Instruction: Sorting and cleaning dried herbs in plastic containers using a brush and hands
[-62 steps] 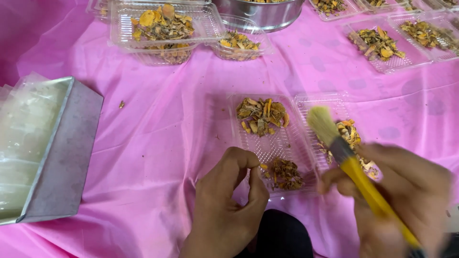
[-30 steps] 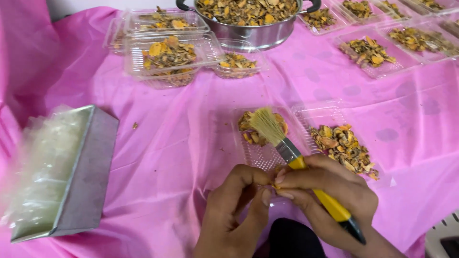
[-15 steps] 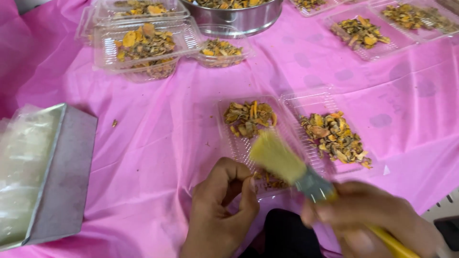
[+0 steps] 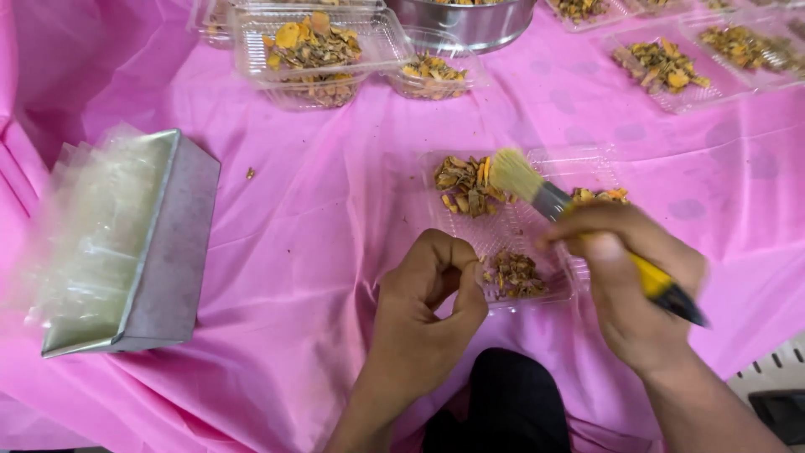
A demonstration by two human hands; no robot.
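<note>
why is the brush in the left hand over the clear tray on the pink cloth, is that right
Not quite: the brush is in the right hand, not the left. The head view shows it held over the clear tray on the pink cloth, while the left hand is curled at the tray's near edge.

We seem to be at a small food-packing table, more a home or market workshop than a factory. A pink plastic cloth (image 4: 277, 252) covers it. Clear trays (image 4: 671, 63) of dried yellow-brown pieces line its far edge beside a steel bowl (image 4: 470, 21), and a metal box (image 4: 159, 252) of clear bags sits near the left edge.
</note>
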